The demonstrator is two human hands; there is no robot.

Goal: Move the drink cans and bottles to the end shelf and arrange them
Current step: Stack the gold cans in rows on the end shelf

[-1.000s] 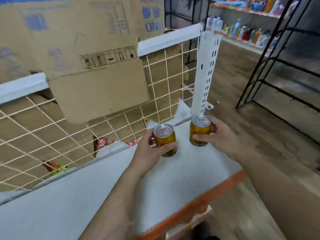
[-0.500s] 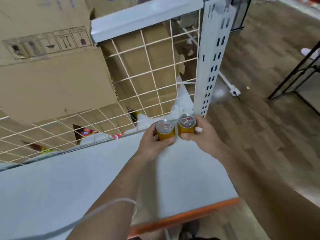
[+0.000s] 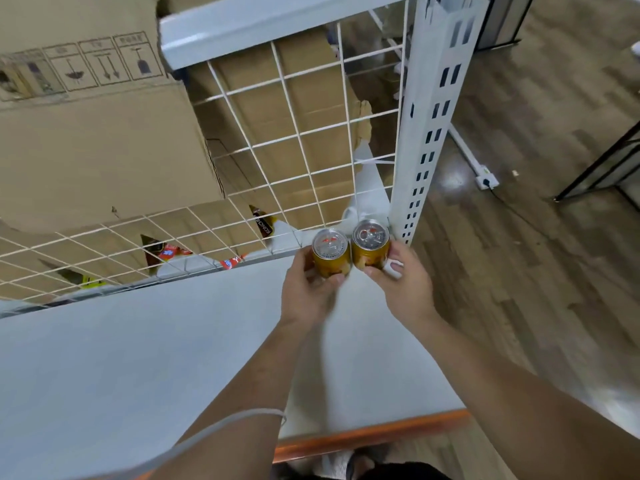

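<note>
My left hand (image 3: 308, 292) has its fingers clamped round the left gold metal can (image 3: 330, 256). My right hand (image 3: 405, 285) grips the right gold metal can (image 3: 370, 245). Both cans are upright and touching at the back right corner of the flat white shelf board (image 3: 138, 358), just beside the white slotted steel upright (image 3: 429, 133).

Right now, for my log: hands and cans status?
Left hand grips left can; right hand, right can. Both upright at shelf corner. Post beside right can.
</note>
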